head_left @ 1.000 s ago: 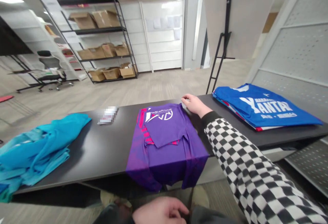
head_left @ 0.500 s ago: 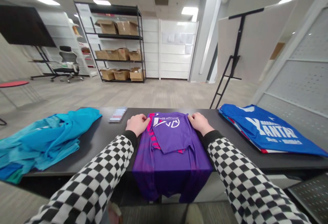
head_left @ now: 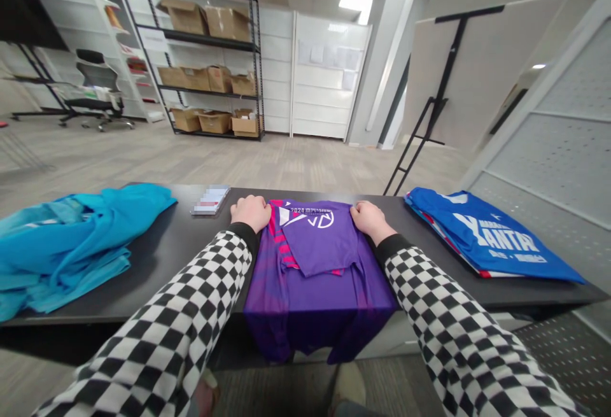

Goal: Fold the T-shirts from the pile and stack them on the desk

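A purple shirt (head_left: 324, 293) with pink stripes and white lettering lies partly folded on the dark table (head_left: 157, 248), its lower part and sleeves hanging over the near edge. My left hand (head_left: 251, 212) is closed on the shirt's far left corner. At the far right corner, my right hand (head_left: 370, 218) pinches the same fabric. The folded flap rests on top, with a white logo near its far edge. My fingertips are partly hidden by the backs of my hands.
Crumpled light-blue garments (head_left: 86, 232) are heaped on the table's left. A phone-like flat object (head_left: 210, 200), blurred, lies near the far edge. Folded blue shirts (head_left: 496, 235) are stacked at right. Beyond stand a shelf with cardboard boxes (head_left: 217, 121) and a board on an easel (head_left: 432, 111).
The view has tilted down and shifted slightly. Both hands still hold the shirt's far corners, and the shirt lies much as before, its hanging end drawn slightly up.
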### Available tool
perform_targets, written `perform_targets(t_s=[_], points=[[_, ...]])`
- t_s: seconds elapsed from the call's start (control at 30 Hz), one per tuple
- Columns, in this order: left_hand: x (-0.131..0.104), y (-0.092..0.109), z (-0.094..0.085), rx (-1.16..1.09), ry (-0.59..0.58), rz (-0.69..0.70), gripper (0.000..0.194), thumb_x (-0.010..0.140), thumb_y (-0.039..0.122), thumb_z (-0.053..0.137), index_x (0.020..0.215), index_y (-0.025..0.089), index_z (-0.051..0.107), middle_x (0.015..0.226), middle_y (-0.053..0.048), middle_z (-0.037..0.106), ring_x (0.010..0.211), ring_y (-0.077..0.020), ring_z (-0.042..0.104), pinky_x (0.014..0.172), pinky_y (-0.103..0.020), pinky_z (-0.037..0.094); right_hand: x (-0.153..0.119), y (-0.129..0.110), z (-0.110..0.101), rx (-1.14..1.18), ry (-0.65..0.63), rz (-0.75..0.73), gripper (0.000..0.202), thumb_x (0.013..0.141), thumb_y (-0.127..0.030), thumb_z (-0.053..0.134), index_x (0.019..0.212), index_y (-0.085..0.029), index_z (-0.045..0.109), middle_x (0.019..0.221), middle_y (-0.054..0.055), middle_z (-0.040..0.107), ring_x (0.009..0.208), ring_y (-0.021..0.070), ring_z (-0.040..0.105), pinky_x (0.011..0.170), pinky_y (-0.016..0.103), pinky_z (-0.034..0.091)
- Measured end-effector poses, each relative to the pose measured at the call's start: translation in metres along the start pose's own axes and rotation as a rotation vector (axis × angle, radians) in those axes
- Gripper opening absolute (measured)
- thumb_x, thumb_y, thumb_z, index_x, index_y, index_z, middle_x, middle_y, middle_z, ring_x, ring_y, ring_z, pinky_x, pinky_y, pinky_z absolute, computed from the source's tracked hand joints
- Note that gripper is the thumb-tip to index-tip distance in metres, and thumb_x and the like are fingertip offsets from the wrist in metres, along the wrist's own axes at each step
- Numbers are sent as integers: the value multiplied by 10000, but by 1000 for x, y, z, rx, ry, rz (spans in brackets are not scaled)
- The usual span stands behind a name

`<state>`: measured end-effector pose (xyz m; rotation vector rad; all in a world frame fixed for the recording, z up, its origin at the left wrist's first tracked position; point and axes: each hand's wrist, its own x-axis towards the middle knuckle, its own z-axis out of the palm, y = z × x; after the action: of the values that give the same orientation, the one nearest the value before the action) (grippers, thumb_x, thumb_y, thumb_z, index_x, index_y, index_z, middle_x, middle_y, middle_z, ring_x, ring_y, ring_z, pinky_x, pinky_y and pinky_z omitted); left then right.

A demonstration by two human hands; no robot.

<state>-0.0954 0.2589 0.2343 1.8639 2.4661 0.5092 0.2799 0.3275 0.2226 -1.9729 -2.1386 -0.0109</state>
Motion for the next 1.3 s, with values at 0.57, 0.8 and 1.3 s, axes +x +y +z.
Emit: perform_targets(t_s=[0.57, 0.8, 1.3], points=[[-4, 4, -6, 44, 70, 32, 368, 1099, 373, 533, 1219, 241, 854, 1404, -200, 783, 1368, -429, 665, 1174, -611, 517, 10, -6, -3, 41, -12, 75, 361, 1100, -385, 537, 1109, -202, 848, 1372, 188, 787, 1304, 386, 741, 1183, 539, 527], [-21, 4, 4, -32, -183, 450, 615, 1140, 484, 473, 1679, 245, 647, 1793, -111, 575, 1673, -301, 507, 1390, -455, 372, 12, -4, -1, 71, -6, 98, 421, 1095, -369, 514, 1189, -158, 866, 1375, 242, 781, 1326, 403, 730, 1218, 568, 495], [-28, -1, 5, 55, -225, 148, 758, 1159, 529, 296, 1839, 218, 415, 1939, -123, 299, 1800, -407, 249, 1430, -725, 173, 13, -4, 1, 87, -18, 147, 486, 1124, -403, 503, 1316, -96, 828, 1390, 275, 782, 1395, 402, 707, 1290, 594, 426]])
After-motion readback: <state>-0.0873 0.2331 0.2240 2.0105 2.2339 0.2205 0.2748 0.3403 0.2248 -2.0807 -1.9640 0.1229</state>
